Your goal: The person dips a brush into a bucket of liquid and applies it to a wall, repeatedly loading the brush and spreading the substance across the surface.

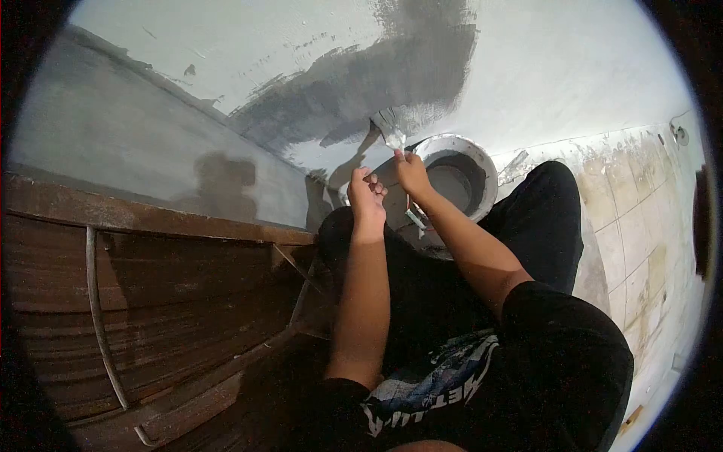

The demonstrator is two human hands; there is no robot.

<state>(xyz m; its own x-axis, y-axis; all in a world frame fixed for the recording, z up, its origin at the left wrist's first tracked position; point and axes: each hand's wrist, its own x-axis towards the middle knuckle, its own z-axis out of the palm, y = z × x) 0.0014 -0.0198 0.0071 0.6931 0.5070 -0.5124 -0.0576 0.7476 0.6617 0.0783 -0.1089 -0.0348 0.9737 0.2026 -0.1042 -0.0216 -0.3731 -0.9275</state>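
Left hand (367, 192) is hanging beside the right wrist, fingers closed on nothing visible. Right hand (413, 172) is gripping the brush (390, 129), bristles touching the wet grey patch (376, 83) on the wall (572, 68). Strokes should probably be overlapping the wet edge, lightly loaded. The bucket (491, 169), just beside, is holding grey coating (450, 184)

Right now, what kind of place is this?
Probably a room being fixed up, maybe a bathroom. The wall is partly covered in grey paint, the right hand holds a brush, a bucket sits close, and stained tiles show.
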